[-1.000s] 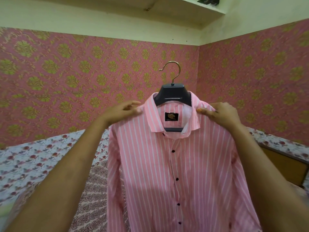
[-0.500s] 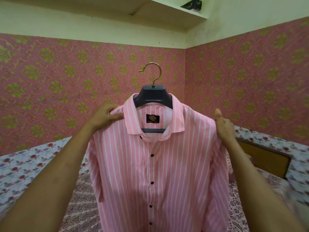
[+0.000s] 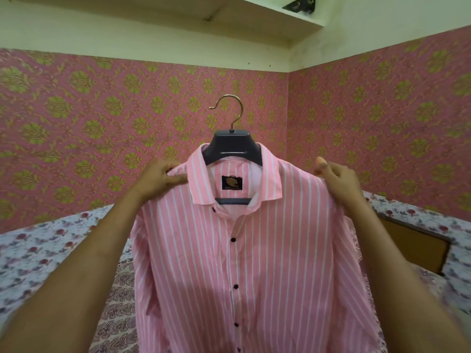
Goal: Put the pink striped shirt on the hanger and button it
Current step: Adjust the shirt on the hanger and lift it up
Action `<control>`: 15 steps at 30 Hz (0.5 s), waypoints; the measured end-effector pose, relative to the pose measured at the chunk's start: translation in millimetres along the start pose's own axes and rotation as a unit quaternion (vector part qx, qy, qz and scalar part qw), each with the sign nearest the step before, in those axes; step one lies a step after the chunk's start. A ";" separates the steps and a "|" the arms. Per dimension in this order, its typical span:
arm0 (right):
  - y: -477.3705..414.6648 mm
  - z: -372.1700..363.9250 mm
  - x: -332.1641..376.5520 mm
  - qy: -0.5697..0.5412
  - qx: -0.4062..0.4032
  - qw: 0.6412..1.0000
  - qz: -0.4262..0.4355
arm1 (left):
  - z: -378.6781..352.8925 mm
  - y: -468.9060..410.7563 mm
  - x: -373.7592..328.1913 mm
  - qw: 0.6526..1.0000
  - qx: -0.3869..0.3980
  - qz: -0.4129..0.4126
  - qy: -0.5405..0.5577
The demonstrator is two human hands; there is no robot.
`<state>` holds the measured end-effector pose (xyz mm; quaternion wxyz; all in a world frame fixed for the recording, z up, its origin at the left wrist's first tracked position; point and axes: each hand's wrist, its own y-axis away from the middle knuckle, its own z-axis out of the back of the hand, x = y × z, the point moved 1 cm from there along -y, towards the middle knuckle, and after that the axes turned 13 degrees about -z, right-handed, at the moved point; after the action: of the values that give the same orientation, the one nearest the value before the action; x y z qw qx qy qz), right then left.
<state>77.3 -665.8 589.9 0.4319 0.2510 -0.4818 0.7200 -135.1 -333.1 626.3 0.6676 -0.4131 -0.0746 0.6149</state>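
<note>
Floral bedsheet (image 3: 51,250) and pink wallpaper (image 3: 102,123) behind shirt (image 3: 267,250).

Soft, even indoor light, sharp focus at center, wide-angle bending toward the edges.

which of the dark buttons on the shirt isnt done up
The top button, just under the collar: it sits aside on an open flap, while the lower ones close the front.
</note>
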 end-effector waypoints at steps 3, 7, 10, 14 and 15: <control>7.8 -10.1 30.0 0.084 0.080 0.988 0.104 | -8.1 -4.7 -1.8 1.000 0.008 0.009 -0.005; 14.9 -20.8 44.5 0.221 -0.040 0.967 0.123 | -11.5 -12.6 -10.0 1.000 0.017 0.002 -0.008; 20.6 -11.0 44.6 0.228 -0.095 0.964 0.102 | -14.4 -18.4 -14.0 1.000 0.017 -0.015 0.009; 27.0 12.9 42.9 0.267 -0.120 0.953 0.080 | -29.1 -29.6 -27.1 0.998 0.032 -0.045 0.026; 30.3 22.9 40.0 0.278 -0.128 0.950 0.067 | -36.8 -35.4 -31.7 0.997 0.041 -0.062 0.018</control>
<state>29.8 -676.4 616.0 0.5277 -0.0491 -0.4464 0.7210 -93.2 -374.6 638.1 0.7219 -0.3910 -0.0626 0.5675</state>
